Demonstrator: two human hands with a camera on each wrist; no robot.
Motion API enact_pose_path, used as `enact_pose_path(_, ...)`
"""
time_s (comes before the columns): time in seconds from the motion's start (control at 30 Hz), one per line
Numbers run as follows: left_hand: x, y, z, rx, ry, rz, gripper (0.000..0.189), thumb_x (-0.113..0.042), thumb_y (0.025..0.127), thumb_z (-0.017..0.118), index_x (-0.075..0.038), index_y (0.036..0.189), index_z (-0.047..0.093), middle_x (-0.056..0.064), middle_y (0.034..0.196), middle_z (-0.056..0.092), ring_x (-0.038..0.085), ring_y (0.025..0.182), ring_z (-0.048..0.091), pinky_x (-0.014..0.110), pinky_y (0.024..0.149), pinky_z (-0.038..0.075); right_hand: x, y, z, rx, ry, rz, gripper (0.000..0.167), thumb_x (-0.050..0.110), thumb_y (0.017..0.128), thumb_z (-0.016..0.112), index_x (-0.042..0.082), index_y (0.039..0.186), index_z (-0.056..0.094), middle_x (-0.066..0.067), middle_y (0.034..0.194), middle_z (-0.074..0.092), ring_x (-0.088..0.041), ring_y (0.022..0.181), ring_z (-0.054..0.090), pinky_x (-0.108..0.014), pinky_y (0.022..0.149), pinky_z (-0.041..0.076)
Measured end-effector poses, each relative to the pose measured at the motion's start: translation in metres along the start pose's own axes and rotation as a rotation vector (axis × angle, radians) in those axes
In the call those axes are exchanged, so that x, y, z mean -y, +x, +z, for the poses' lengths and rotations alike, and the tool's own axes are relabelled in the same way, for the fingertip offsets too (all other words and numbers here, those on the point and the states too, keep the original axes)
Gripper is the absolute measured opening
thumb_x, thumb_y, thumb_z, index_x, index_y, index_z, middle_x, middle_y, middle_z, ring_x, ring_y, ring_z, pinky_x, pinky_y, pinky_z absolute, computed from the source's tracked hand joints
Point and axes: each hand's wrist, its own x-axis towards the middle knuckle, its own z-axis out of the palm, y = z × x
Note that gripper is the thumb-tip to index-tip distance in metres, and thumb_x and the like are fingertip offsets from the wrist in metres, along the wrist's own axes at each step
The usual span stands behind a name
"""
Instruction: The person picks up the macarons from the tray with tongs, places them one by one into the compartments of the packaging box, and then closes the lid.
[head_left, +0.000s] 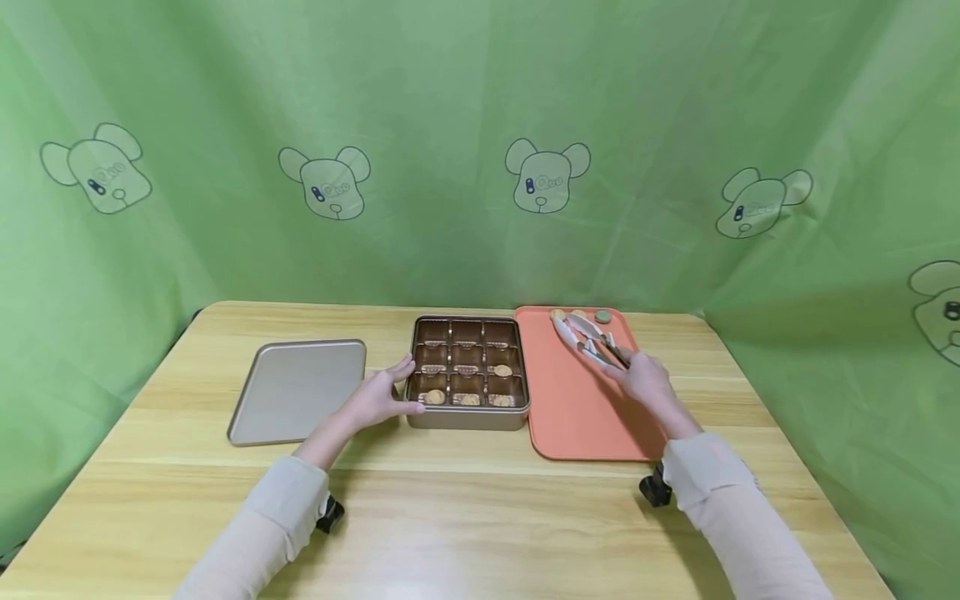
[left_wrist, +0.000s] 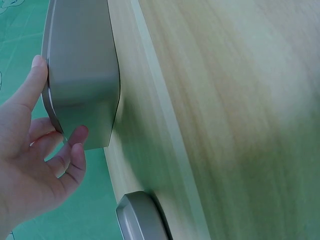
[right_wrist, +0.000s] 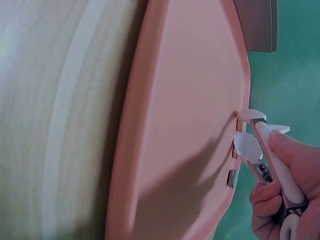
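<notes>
My left hand (head_left: pixel 381 398) rests against the left side of a square metal tin (head_left: pixel 468 419), thumb at its near-left corner, fingers loosely extended. Inside the tin is a brown divider (head_left: pixel 467 358) with a grid of compartments; several round cookies lie in the near row and the middle row's right compartment. Over a coral tray (head_left: pixel 585 417), my right hand (head_left: pixel 647 379) grips a pair of tongs (right_wrist: pixel 280 162) with white handles. Their spread white tips reach two pale cookies (head_left: pixel 557 315) at the tray's far edge; whether they touch is unclear. Beside those lies a green cookie (head_left: pixel 603 317).
A flat metal lid (head_left: pixel 303 387) lies left of the tin on the wooden table (head_left: pixel 450 517). The coral tray sits right against the tin's right side. Green curtain (head_left: pixel 435 100) hangs behind the table and along its sides.
</notes>
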Motion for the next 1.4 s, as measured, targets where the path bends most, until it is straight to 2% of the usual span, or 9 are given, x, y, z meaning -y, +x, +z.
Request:
enact_pose_path(0.2,0.0,0.0,0.0,0.006,-0.002,-0.004,0.087,-0.029,0.072,0.075,0.004,0.138,0.029,0.016,0.149,0.018,0.007,0.039,0.03,0.022,0.04,0.038,0.002,0.004,0.003,0.0,-0.001,0.017,0.036,0.032,0.088,0.057,0.0,0.104,0.053,-0.02,0.074,0.053,-0.036,0.068,0.048,-0.04,0.055,0.038)
enact_pose_path(0.57,-0.001,-0.001,0.0,0.006,0.004,0.002,0.086,-0.03,0.072,0.074,0.005,0.138,0.03,0.017,0.148,0.019,0.007,0.039,0.03,0.023,0.042,0.041,0.001,0.006,0.008,-0.008,0.003,0.033,0.036,0.032,0.089,0.057,0.002,0.108,0.052,-0.019,0.073,0.053,-0.036,0.07,0.048,-0.041,0.057,0.038)
enact_pose_path(0.7,-0.002,-0.001,0.0,0.002,0.01,0.001,0.086,-0.03,0.072,0.074,0.005,0.138,0.03,0.016,0.148,0.018,0.006,0.039,0.029,0.023,0.044,0.041,-0.001,0.004,0.009,-0.02,0.011,0.022,0.036,0.031,0.089,0.057,0.002,0.109,0.053,-0.023,0.08,0.056,-0.037,0.072,0.049,-0.042,0.059,0.039)
enact_pose_path(0.87,-0.001,0.0,0.0,0.002,0.013,0.001,0.086,-0.03,0.072,0.074,0.005,0.137,0.03,0.017,0.148,0.019,0.006,0.039,0.029,0.022,0.043,0.04,-0.004,-0.001,0.008,-0.025,0.004,-0.004,0.037,0.031,0.089,0.057,0.0,0.109,0.052,-0.023,0.076,0.054,-0.036,0.069,0.049,-0.042,0.057,0.039)
enact_pose_path(0.93,-0.001,0.0,0.0,0.003,0.015,0.003,0.086,-0.03,0.073,0.074,0.005,0.137,0.03,0.017,0.148,0.019,0.006,0.039,0.03,0.022,0.042,0.04,-0.006,-0.004,0.007,-0.022,0.001,-0.011,0.039,0.032,0.089,0.057,0.0,0.112,0.051,-0.025,0.079,0.055,-0.038,0.07,0.05,-0.044,0.058,0.04)
enact_pose_path(1.13,-0.001,0.0,0.0,0.004,0.029,0.016,0.085,-0.03,0.073,0.074,0.006,0.137,0.03,0.018,0.148,0.018,0.006,0.039,0.029,0.023,0.046,0.041,-0.011,-0.014,0.007,-0.003,0.032,0.005,0.054,0.033,0.09,0.055,0.002,0.132,0.044,-0.038,0.109,0.053,-0.052,0.095,0.05,-0.055,0.073,0.043)
enact_pose_path(1.3,0.0,0.0,0.0,0.004,0.033,0.011,0.085,-0.03,0.073,0.074,0.005,0.137,0.03,0.018,0.148,0.018,0.006,0.039,0.029,0.024,0.048,0.042,-0.017,-0.021,0.006,-0.033,0.043,-0.01,0.056,0.033,0.09,0.056,0.0,0.133,0.043,-0.037,0.104,0.055,-0.048,0.089,0.053,-0.051,0.068,0.043)
enact_pose_path(1.4,-0.001,-0.001,0.0,0.005,0.025,0.006,0.086,-0.03,0.073,0.074,0.005,0.138,0.03,0.017,0.148,0.018,0.006,0.039,0.029,0.024,0.047,0.042,-0.02,-0.025,0.004,-0.055,0.059,-0.016,0.059,0.036,0.09,0.055,-0.002,0.134,0.042,-0.039,0.108,0.053,-0.045,0.087,0.053,-0.047,0.065,0.042)
